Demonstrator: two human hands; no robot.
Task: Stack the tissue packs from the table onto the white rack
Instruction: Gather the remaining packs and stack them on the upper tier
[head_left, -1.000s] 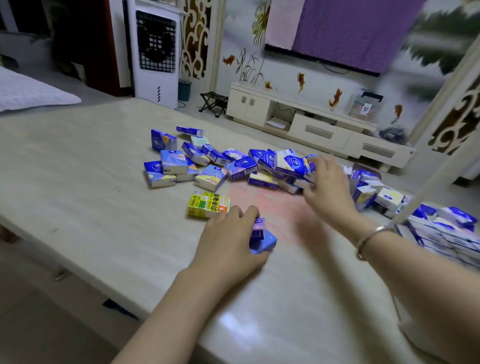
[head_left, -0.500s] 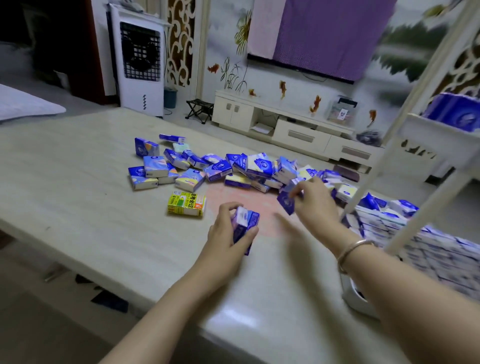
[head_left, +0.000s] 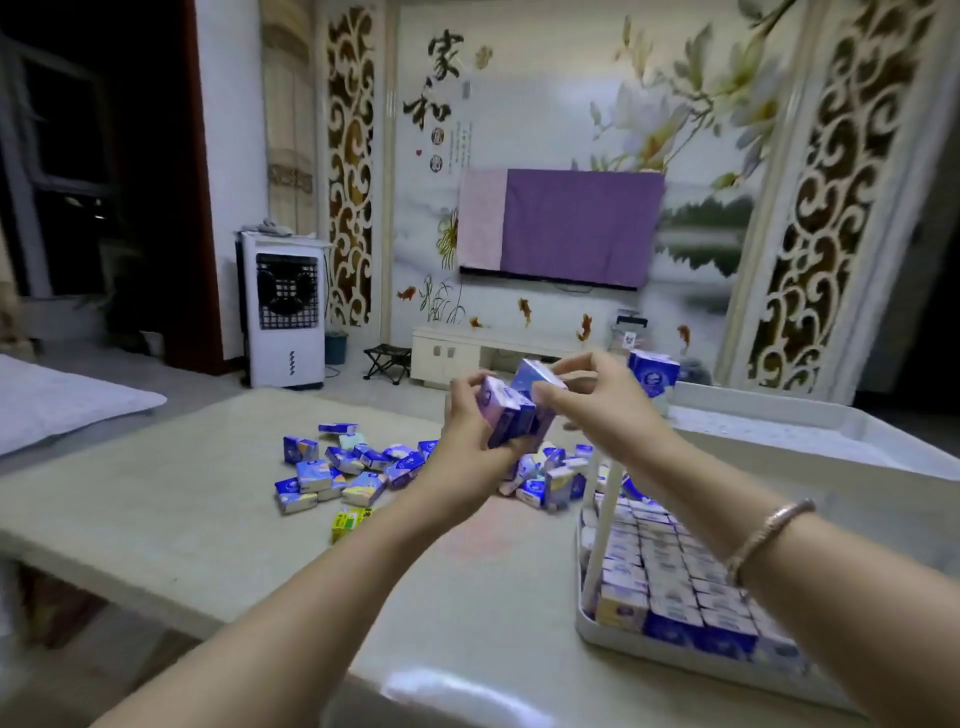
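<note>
Tissue packs (head_left: 358, 470) lie scattered on the far middle of the table (head_left: 171, 525), a yellow box (head_left: 349, 521) just near of them. Raised above the heap, the left hand (head_left: 470, 441) grips a clutch of held packs (head_left: 511, 413), and the right hand (head_left: 597, 410) pinches the topmost one. At right, the white rack (head_left: 602, 540) has its lower tray filled with packs in rows.

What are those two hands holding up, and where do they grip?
Left hand grips a few tissue packs from below and the side; right hand pinches the top pack's upper edge.
</note>
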